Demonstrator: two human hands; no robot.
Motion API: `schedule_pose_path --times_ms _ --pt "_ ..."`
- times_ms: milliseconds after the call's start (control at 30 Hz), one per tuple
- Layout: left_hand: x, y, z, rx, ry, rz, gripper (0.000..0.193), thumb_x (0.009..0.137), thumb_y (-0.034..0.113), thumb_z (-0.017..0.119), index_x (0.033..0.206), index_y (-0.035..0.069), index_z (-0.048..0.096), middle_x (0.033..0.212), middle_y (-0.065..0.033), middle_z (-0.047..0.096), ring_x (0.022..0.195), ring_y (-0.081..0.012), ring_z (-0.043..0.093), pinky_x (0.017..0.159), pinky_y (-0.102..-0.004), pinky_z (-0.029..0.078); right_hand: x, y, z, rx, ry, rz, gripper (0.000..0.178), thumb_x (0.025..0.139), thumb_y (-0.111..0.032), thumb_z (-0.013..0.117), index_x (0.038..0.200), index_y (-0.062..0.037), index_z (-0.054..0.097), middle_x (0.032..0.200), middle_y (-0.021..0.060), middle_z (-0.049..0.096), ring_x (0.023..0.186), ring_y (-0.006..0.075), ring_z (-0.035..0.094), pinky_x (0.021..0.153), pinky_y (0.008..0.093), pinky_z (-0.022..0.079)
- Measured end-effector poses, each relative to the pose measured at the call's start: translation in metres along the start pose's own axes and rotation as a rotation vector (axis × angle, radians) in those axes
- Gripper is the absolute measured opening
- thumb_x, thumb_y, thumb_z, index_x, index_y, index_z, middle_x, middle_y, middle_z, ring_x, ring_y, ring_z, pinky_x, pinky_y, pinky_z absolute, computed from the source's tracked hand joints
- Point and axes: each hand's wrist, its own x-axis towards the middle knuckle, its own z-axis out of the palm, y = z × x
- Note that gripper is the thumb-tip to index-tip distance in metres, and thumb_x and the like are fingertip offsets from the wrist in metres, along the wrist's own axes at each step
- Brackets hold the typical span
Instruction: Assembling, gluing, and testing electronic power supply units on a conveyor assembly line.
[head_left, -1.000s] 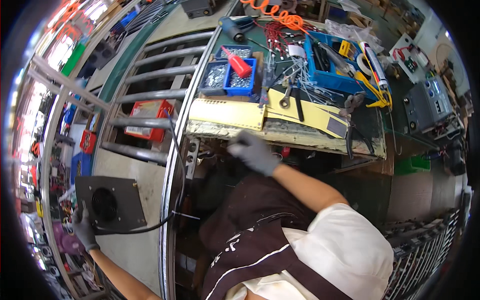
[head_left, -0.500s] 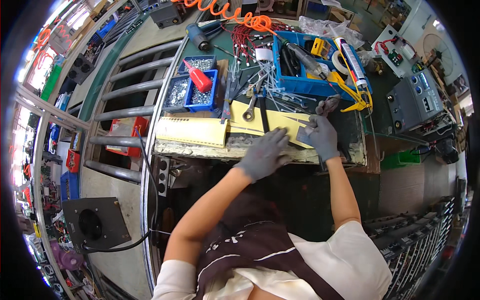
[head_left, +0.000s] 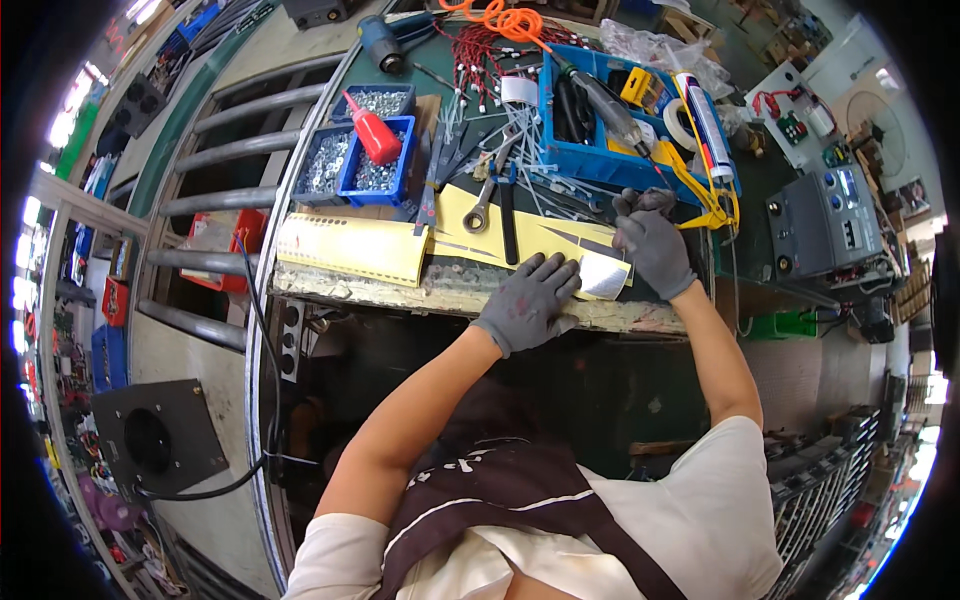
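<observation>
My left hand (head_left: 528, 302), in a grey glove, lies flat with fingers out at the bench's front edge, its fingertips on a yellow sheet (head_left: 560, 240). A shiny silver rectangular piece (head_left: 604, 276) lies on that sheet's right end, between my hands. Just beyond it is my gloved right hand (head_left: 655, 250), fingers curled together; whatever they may hold is hidden. A ratchet wrench (head_left: 477, 214) and a black-handled tool (head_left: 509, 225) rest on the sheet. To the left lies another yellow sheet (head_left: 350, 245) with holes along its edge.
Blue bins (head_left: 383, 190) of small metal parts stand at left, a red squeeze bottle (head_left: 375, 135) on them. A blue toolbox (head_left: 590, 160) holds tools, with a yellow caulking gun (head_left: 712, 212) at its right. Cable ties and red wires lie behind. A roller conveyor (head_left: 225, 200) runs alongside.
My right hand has lifted off the rectangular piece and moved slightly away, fingers curling. The piece now shows bright silver instead of dark grey. My left hand stays on the sheet; the view has shifted.
</observation>
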Motion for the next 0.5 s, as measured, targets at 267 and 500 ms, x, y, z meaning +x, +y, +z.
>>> schedule_pose_path --times_ms 267,500 --pt "-0.003 0.001 0.006 -0.073 0.207 -0.013 0.039 0.083 0.031 0.063 0.11 0.003 0.061 0.122 -0.0096 0.058 0.12 -0.0269 0.05 0.104 -0.0415 0.036 0.053 -0.013 0.019 -0.01 -0.067 0.23 0.013 0.079 -0.02 0.066 0.087 -0.0097 0.066 0.095 0.0128 0.063 0.102 0.0306 0.057 0.094 0.0407 0.044" --pt "-0.004 0.003 0.012 -0.025 0.316 -0.165 0.027 0.084 0.024 0.061 0.102 0.005 0.064 0.119 -0.008 0.06 0.118 -0.0274 0.052 0.103 -0.0426 0.037 0.048 -0.004 0.012 -0.055 -0.091 0.185 0.018 0.08 -0.022 0.067 0.089 -0.008 0.064 0.095 0.0128 0.065 0.102 0.0305 0.059 0.091 0.0417 0.044"
